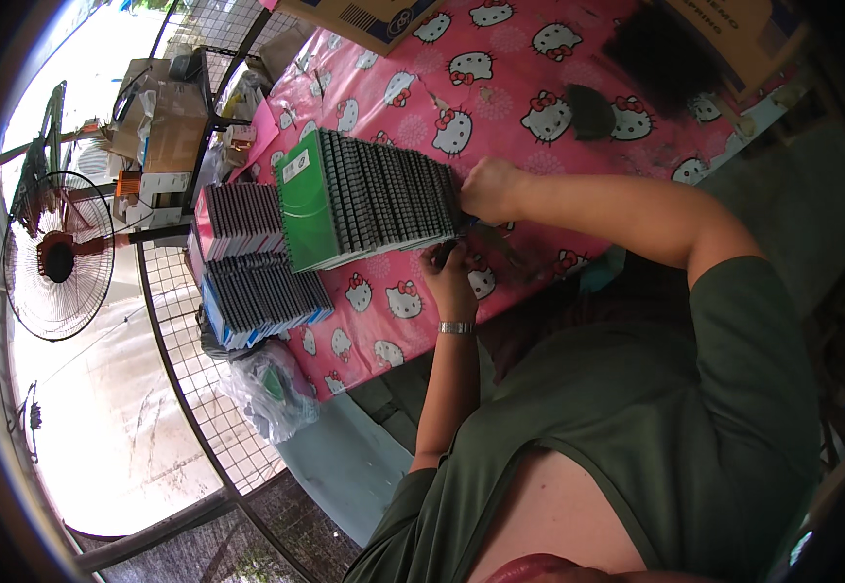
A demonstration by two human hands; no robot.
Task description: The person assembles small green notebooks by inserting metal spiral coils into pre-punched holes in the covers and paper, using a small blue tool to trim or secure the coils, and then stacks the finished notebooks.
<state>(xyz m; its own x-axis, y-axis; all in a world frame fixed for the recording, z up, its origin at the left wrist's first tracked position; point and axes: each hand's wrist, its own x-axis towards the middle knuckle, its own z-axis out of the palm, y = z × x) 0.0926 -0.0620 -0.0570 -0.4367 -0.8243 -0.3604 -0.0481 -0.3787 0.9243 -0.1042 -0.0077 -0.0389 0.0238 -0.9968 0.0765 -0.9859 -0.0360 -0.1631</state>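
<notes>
A row of spiral-bound notebooks (383,199) stands on the pink table, packed side by side with black coils upward; the leftmost shows a green cover (306,204) with a white label. At the row's right end my right hand (495,191) is closed in a fist, and whatever its fingers hold is hidden. Just below it, at the near right corner of the row, my left hand (449,280) curls around a small black thing (442,255) whose kind I cannot make out. A metal-banded watch (456,327) circles my left wrist.
Pink-covered notebooks (240,219) and blue-covered ones (265,299) are stacked at the left edge of the table (500,102). Cardboard boxes (369,21), a dark tangled heap (657,58) and a dark green piece (589,112) lie farther back. A fan (58,256) stands left, beyond a plastic bag (272,389).
</notes>
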